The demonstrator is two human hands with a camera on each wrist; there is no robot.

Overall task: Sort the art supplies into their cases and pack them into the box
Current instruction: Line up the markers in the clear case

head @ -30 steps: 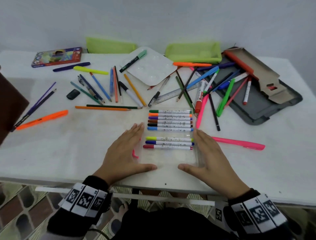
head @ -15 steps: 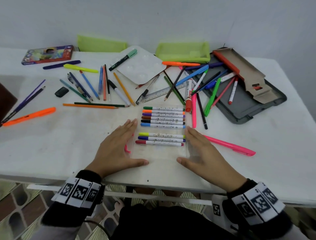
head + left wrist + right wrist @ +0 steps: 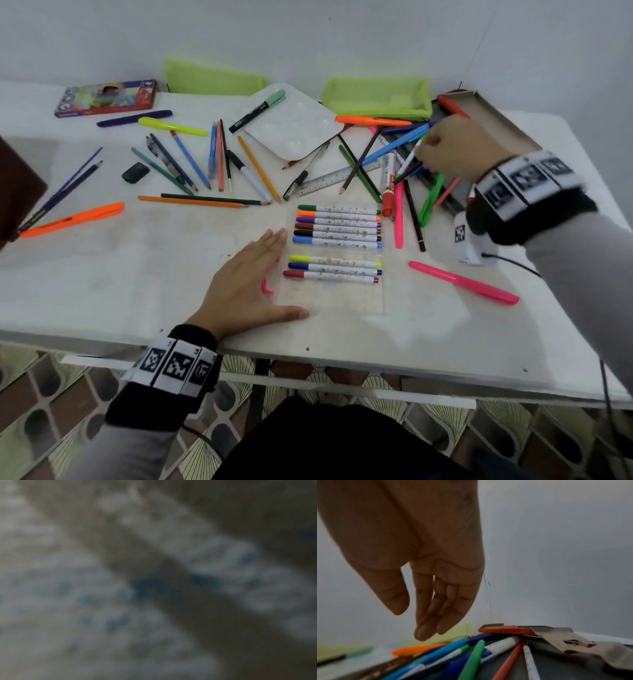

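Note:
A clear flat marker case (image 3: 329,298) lies near the table's front edge with several capped markers (image 3: 337,233) lined up in it. My left hand (image 3: 253,284) rests flat on the table against the case's left side, fingers straight. My right hand (image 3: 428,154) is stretched out over the tangled pile of pens (image 3: 394,161) at the back right. In the right wrist view its fingers (image 3: 426,628) hang straight just above a blue pen (image 3: 436,655) and a green pen (image 3: 471,661), holding nothing. The left wrist view is dark and blurred.
Two green pouches (image 3: 376,99) (image 3: 212,82), a white palette (image 3: 294,123) and a pencil tin (image 3: 106,97) line the back. An open cardboard box (image 3: 486,116) sits at the far right. Loose pencils (image 3: 191,164), a ruler (image 3: 329,181) and highlighters (image 3: 464,282) (image 3: 72,219) are scattered around.
My right hand has left the case's right side and reached up and right to the pen pile. The left hand stays beside the case.

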